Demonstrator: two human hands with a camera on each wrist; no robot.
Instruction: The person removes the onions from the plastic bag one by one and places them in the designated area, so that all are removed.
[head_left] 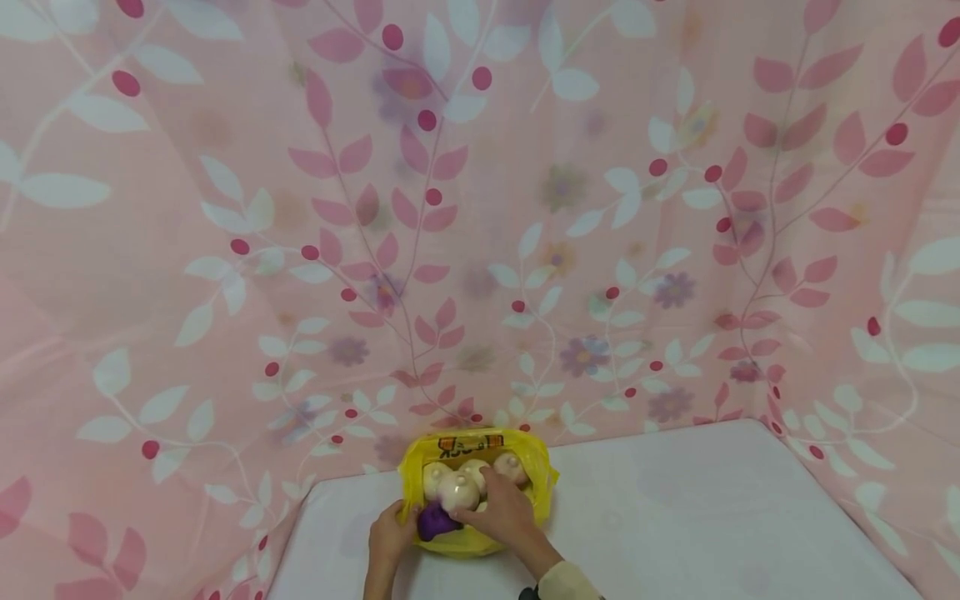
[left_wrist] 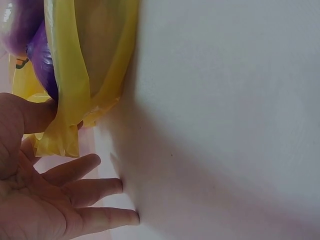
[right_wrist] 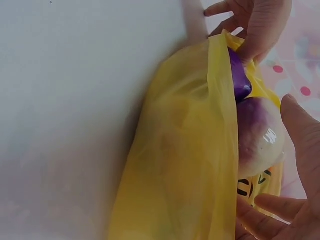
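A yellow plastic bag [head_left: 457, 546] stands with its mouth open on the white table, holding several glossy, round, white-and-purple turnip-like pieces [head_left: 459, 493]. A dark purple piece [head_left: 435, 522], its kind unclear, lies at the bag's near left. My left hand [head_left: 388, 537] pinches the bag's rim between thumb and index finger; in the left wrist view its other fingers [left_wrist: 92, 192] spread out beside the bag. My right hand [head_left: 506, 508] reaches into the mouth. In the right wrist view its thumb and fingers are spread around one turnip-like piece [right_wrist: 260, 137], without a plain grip; the bag partly hides the fingers.
The white tabletop [head_left: 675, 508] extends to the right of the bag. Behind and at both sides hangs a pink curtain [head_left: 480, 250] with leaf and flower prints, close to the table's back edge. Black lettering [head_left: 471, 446] shows on the bag's far inner wall.
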